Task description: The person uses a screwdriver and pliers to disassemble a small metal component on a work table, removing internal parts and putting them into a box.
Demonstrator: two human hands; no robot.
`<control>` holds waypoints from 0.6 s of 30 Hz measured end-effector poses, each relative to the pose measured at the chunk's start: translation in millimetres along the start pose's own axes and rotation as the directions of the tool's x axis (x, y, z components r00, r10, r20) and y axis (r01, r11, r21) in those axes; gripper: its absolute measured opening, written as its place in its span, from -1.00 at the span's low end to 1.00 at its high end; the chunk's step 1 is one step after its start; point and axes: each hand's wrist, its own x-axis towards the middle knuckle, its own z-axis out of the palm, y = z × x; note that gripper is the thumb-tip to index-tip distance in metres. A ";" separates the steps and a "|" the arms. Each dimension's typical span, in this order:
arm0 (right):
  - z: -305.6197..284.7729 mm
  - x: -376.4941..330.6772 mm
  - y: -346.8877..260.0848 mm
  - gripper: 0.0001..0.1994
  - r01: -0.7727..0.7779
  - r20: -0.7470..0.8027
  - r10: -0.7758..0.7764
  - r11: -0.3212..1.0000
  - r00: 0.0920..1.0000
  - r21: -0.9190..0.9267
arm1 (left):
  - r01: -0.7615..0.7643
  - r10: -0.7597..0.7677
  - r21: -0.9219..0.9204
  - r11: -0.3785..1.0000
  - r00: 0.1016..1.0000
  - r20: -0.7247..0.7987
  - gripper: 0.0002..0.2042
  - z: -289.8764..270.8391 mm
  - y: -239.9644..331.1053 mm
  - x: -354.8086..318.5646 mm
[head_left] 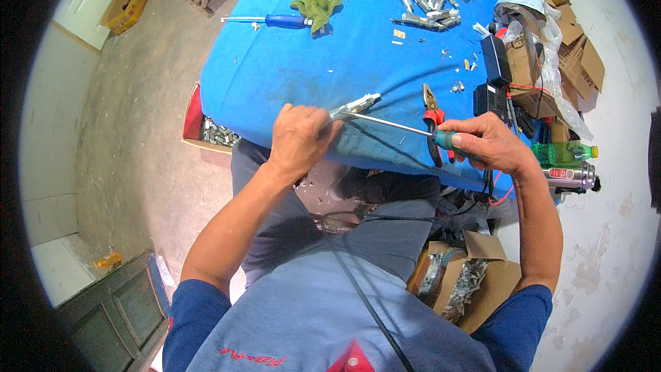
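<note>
Blue cloth worktop point(268, 76): carries the work close to its near edge, around the middle of that edge.
Metal part point(357, 105): slim and silvery, its near end inside the left fingers, its free end sticking out toward the far right corner; whether it touches the cloth, I cannot tell.
Left hand point(301, 134): fingers closed on that near end, thumb side toward the screwdriver.
Right hand point(490, 145): fingers wrapped around the teal handle of the screwdriver point(396, 124), well apart from the metal part, with the shaft spanning the gap.
Screwdriver tip: meets the part just beside the left fingers; whether it sits in a slot or only against the side is too small to tell.
Steady handling: the left grip should probably be firm and the part braced, so it cannot roll under pressure.
Pressure: small, controlled pushes or twists from the right wrist seem best; a slip could carry the tip into the left fingers, so those are better set back from its line.
Pliers point(432, 114): red-handled, lying near the right end of the near edge, jaws toward the far edge; the screwdriver handle crosses over them in view, so elbow room is tight.
Loose parts point(423, 0): heaped by the far edge, clear of both hands.
</note>
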 end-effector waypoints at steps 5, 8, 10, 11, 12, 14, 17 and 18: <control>22.0 13.3 45.0 -0.55 -0.064 0.043 0.055 0.966 0.998 0.250 | 0.020 -0.020 0.013 1.000 1.000 0.009 -0.72 -1.3 3.7 0.0; 32.0 10.6 48.5 -0.59 0.042 -0.040 -0.033 0.967 0.999 0.250 | 0.011 -0.010 0.034 0.999 1.000 -0.005 -0.72 0.3 -2.0 4.9; 41.6 -8.0 48.6 -0.61 0.136 -0.131 -0.104 0.956 0.986 0.262 | -0.024 0.024 0.053 0.998 1.000 -0.003 -0.71 2.6 -5.1 -1.0; 33.6 -16.9 51.2 -0.64 0.110 -0.106 -0.082 0.952 0.991 0.287 | -0.024 0.024 0.063 0.998 1.000 0.008 -0.70 0.1 -6.4 -0.5; 36.7 -21.4 51.6 -0.65 0.119 -0.160 -0.082 0.963 0.984 0.241 | -0.025 0.024 0.058 0.998 1.000 0.005 -0.70 -1.1 -6.0 -0.1; 44.4 -30.7 51.7 -0.67 0.132 -0.275 -0.088 0.980 0.958 0.147 | -0.031 0.032 0.046 0.998 0.999 -0.002 -0.70 -2.4 -3.7 0.5; 52.3 -34.2 45.9 -0.70 0.228 -0.321 -0.232 0.972 0.918 -0.050 | -0.001 0.000 0.052 0.999 1.000 0.005 -0.69 -2.2 -2.5 -0.8; 55.3 -32.9 46.4 -0.71 0.284 -0.334 -0.299 0.954 0.894 -0.095 | -0.009 0.009 0.053 0.999 1.000 0.000 -0.69 -2.6 -2.4 -0.1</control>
